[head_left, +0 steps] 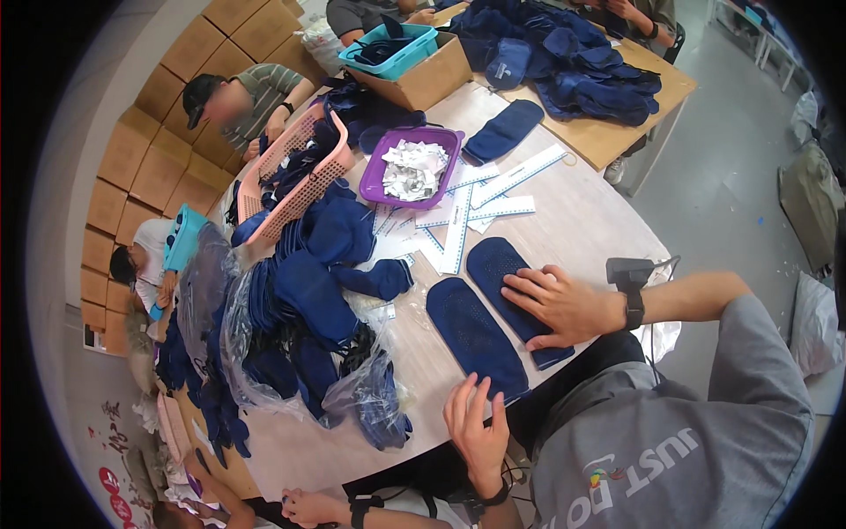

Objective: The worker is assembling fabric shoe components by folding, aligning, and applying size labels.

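Two navy socks with dotted soles lie side by side near the table's front edge, rounded ends pointing away from me. My right hand [564, 306] lies flat across the right sock [495, 257], fingers stretched out and slightly apart, covering its middle. Just off the near end of the left sock [473, 337], my left hand [477, 432] is raised with spread fingers and holds nothing. Whether its fingertips touch the sock, I cannot tell.
Beyond the socks lie several white rulers [457, 231] and a purple tray [374, 181] of paper scraps. Stacked navy socks [313, 300] and plastic bags fill the left, beside a pink basket [298, 200]. A co-worker's hand [313, 508] is at the lower left; other people sit around.
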The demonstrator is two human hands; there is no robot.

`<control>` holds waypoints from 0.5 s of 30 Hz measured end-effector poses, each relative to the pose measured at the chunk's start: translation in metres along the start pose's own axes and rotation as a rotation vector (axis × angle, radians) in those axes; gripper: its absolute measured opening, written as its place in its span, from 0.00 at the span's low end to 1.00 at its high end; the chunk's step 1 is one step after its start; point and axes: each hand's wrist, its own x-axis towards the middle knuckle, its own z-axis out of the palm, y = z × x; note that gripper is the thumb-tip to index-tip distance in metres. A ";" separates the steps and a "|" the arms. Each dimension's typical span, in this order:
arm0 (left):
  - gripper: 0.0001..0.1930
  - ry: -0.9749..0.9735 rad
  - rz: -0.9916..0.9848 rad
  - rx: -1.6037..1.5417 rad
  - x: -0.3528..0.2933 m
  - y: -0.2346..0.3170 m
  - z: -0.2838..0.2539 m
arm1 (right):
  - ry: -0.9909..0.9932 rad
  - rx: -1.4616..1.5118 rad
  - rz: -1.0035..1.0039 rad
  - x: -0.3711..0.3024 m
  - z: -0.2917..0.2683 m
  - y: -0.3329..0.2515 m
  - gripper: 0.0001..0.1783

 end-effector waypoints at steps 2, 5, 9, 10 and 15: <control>0.14 -0.090 0.021 0.025 0.003 -0.006 0.005 | 0.067 0.003 0.023 -0.007 0.009 -0.006 0.54; 0.15 -0.191 0.028 0.046 -0.001 -0.013 0.011 | 0.045 0.046 0.038 -0.010 0.010 -0.007 0.54; 0.15 -0.208 0.004 0.047 -0.004 -0.014 0.010 | 0.066 0.325 0.119 0.004 -0.019 0.017 0.43; 0.15 -0.210 0.009 0.041 -0.003 -0.012 0.010 | 0.061 0.460 0.196 0.007 -0.028 0.028 0.39; 0.13 -0.107 -0.018 0.027 -0.003 -0.008 0.012 | 0.212 0.436 0.250 0.016 -0.054 0.054 0.13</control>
